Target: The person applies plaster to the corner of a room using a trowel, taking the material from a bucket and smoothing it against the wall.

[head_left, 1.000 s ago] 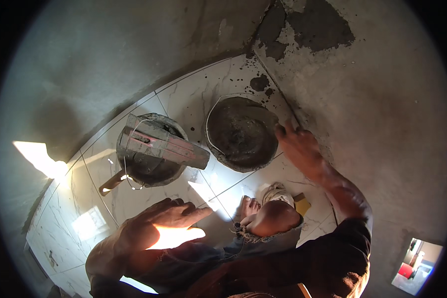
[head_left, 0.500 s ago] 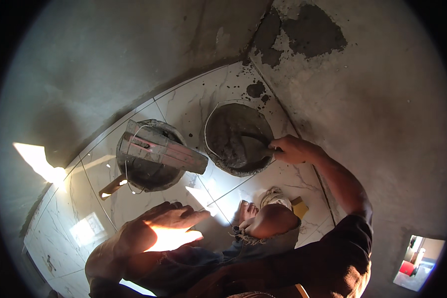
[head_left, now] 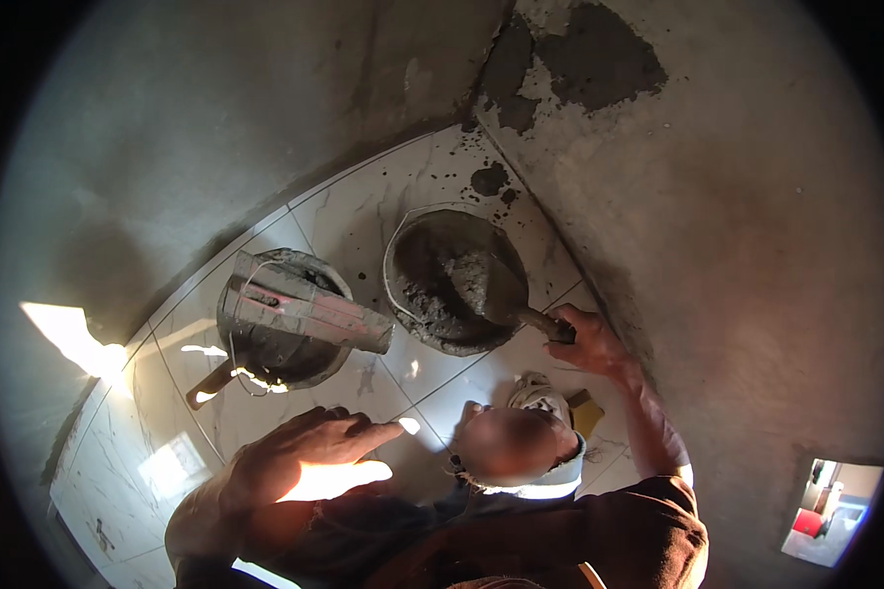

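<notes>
My right hand [head_left: 594,344] is closed round the handle of a trowel [head_left: 538,321]. Its blade reaches into a bucket [head_left: 410,319] on the right and carries some wet grey mortar [head_left: 467,280]. More mortar lies in the bucket below the blade. Over my lap, my left hand [head_left: 304,452] holds nothing, its fingers stretched out and the thumb apart, lit by sun. Beyond it stands a second bucket [head_left: 314,373], with a mortar-smeared float or board [head_left: 329,316] laid across its top. A wooden handle [head_left: 211,383] sticks out beside that bucket; its tool head is hidden.
White marbled tiles [head_left: 403,383] cover the floor. Grey walls meet at the far corner, with a dark wet mortar patch [head_left: 599,59] on the right one. Splatters [head_left: 488,179] lie on the tiles. A yellow object [head_left: 584,412] is by my foot.
My right hand has drawn back toward me with the trowel, whose blade now shows mortar on it. My left hand has hardly moved. The view has shifted slightly.
</notes>
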The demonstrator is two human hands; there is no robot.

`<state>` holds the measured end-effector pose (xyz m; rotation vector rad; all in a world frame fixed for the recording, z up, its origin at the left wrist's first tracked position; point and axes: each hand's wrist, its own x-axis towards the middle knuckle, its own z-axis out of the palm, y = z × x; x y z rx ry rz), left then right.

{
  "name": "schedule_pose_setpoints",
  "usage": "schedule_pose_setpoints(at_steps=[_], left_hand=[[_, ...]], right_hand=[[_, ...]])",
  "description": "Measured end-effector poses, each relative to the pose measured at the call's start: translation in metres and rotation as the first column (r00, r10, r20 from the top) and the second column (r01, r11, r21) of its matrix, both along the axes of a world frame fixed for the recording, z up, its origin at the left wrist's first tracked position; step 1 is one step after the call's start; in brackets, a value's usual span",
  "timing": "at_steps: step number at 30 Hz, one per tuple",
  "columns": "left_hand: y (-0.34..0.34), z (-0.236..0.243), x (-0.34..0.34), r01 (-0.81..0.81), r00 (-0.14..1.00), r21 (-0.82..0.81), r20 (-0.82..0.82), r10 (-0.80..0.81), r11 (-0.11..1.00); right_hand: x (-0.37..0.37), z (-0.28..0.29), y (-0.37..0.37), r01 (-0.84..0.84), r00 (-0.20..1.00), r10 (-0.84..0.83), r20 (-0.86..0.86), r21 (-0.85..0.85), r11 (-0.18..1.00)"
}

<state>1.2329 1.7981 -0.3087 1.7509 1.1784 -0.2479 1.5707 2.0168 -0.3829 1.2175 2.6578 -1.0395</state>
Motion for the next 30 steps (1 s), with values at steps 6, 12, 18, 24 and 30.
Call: schedule_pose_setpoints(at_steps=[6, 12, 18, 24, 30], left_hand=[[-0.005, 0.0, -0.006, -0.102, 0.994, 0.022, 0.044, 0.101, 0.995], [0.013, -0.011, 0.001, -0.088, 0.993, -0.019, 0.074, 0.089, 0.996], [0.006, 0.014, -0.002, -0.161, 0.987, -0.022, 0.01, 0.162, 0.987], [-0.04, -0.063, -0.016, -0.006, 0.975, 0.645, 0.174, -0.139, 0.765], [-0.003, 0.014, -0.013, -0.109, 0.992, -0.148, 0.04, 0.116, 0.983]], right_hand=[[-0.03, 0.036, 0.004, -0.125, 0.978, 0.144, -0.148, 0.132, 0.983], [-0.065, 0.072, 0.015, -0.384, 0.858, 0.335, -0.39, -0.053, 0.922], [-0.098, 0.035, 0.11, -0.268, 0.869, -0.101, -0.485, -0.633, 0.727], [-0.016, 0.086, 0.188, 0.393, 0.791, -0.442, -0.423, -0.202, 0.897], [-0.04, 0.072, 0.143, 0.292, 0.888, -0.284, -0.363, -0.033, 0.956]])
